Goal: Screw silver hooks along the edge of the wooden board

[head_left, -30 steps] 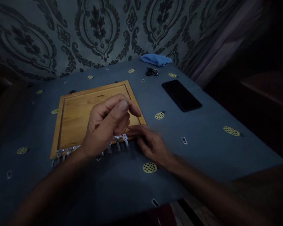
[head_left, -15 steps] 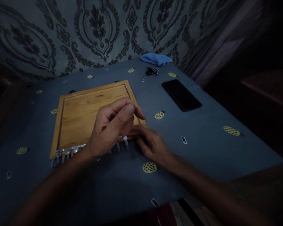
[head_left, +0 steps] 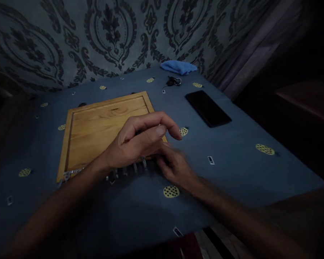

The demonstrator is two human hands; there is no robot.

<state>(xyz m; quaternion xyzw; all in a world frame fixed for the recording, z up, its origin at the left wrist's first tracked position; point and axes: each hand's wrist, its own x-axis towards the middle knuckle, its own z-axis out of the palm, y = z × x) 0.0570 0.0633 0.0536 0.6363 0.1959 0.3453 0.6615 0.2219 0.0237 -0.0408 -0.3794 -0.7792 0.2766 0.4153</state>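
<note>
A framed wooden panel (head_left: 94, 133) lies on the table with a row of small metal hooks (head_left: 135, 167) along its near edge. My left hand (head_left: 140, 138) is over the panel's near right part and hides some hooks. Its index finger curves outward, apart from the thumb, and I see nothing held; the other fingers are mostly hidden. At the near right corner of the panel, my right hand (head_left: 176, 167) is closed with its fingers around the edge. The left hand partly covers those fingertips.
The table (head_left: 240, 180) has a blue cover printed with pineapples. A black phone (head_left: 207, 108) lies to the right. Farther back are keys (head_left: 173, 81) on a ring and a folded blue cloth (head_left: 178, 67). A patterned curtain (head_left: 110, 36) hangs along the back edge.
My left hand has moved right and its index finger has stretched out more, across my right hand's fingers. My right hand and the panel have stayed in place.
</note>
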